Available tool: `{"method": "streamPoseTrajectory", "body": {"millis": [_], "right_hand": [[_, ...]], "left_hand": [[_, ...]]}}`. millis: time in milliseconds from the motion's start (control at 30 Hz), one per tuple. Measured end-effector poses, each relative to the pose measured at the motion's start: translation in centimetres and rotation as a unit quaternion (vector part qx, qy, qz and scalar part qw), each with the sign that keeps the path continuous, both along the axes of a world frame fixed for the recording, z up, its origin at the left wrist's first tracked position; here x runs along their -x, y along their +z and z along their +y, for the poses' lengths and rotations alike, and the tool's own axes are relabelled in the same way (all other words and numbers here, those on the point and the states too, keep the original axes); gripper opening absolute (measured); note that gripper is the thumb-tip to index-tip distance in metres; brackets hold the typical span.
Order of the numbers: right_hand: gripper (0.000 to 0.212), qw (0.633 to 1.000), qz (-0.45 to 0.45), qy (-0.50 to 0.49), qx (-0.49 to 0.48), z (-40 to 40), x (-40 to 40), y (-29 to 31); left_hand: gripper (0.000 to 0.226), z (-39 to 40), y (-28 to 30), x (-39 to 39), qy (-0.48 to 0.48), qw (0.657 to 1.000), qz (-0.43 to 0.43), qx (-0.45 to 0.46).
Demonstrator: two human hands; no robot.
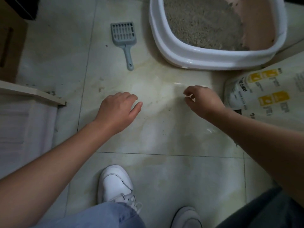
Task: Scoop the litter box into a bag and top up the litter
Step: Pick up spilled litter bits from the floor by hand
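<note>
Litter box far end cut off; clear bag barely discernible.

Grey slotted scoop flat on floor, left of white litter box

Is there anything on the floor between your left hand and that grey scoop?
In the head view, only bare tile with faint stains and specks lies between the left hand and the scoop; nothing is in the way.

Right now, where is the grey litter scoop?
In the head view the litter scoop lies flat on the floor tiles, upper middle, just left of the white litter box and beyond the left hand, untouched.
</note>
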State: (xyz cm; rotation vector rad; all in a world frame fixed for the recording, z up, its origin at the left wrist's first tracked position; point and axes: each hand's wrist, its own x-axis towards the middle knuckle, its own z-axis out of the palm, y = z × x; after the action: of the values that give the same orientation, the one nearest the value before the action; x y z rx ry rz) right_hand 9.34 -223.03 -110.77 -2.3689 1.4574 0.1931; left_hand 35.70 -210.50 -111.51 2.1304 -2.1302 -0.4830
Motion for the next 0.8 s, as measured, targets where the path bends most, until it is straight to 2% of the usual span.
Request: {"method": "streamPoseTrajectory", "body": {"millis": [200, 367, 567, 700, 800], "right_hand": [[0.022, 0.999, 0.016, 0.025, -0.044, 2.5, -2.0, -1.4], [0.016, 0.999, 0.003, -0.011, -0.031, 3.9, -3.3, -2.9], [0.014, 1.0, 0.026, 0.01, -0.012, 4.0, -4.0, -3.0], [0.016, 0.998, 0.052, 0.024, -0.016, 3.9, -4.3, -2.9], [0.016, 0.999, 0.015, -0.009, -0.033, 4.0, -4.7, -2.7]], "left_hand": [[0.04, 1.1, -0.8, -0.7, 0.032, 0.999, 0.024, 0.021], [0.039, 1.6, -1.0, -1.8, 0.05, 0.997, 0.032, 0.04], [0.034, 1.7, -1.0, -2.6, 0.066, 0.996, 0.041, 0.035], [0.033, 1.7, -0.6, -2.5, 0.11, 0.989, 0.095, 0.034], [0.035, 1.4, -0.5, -2.3, 0.195, 0.962, 0.19, -0.008]]}}
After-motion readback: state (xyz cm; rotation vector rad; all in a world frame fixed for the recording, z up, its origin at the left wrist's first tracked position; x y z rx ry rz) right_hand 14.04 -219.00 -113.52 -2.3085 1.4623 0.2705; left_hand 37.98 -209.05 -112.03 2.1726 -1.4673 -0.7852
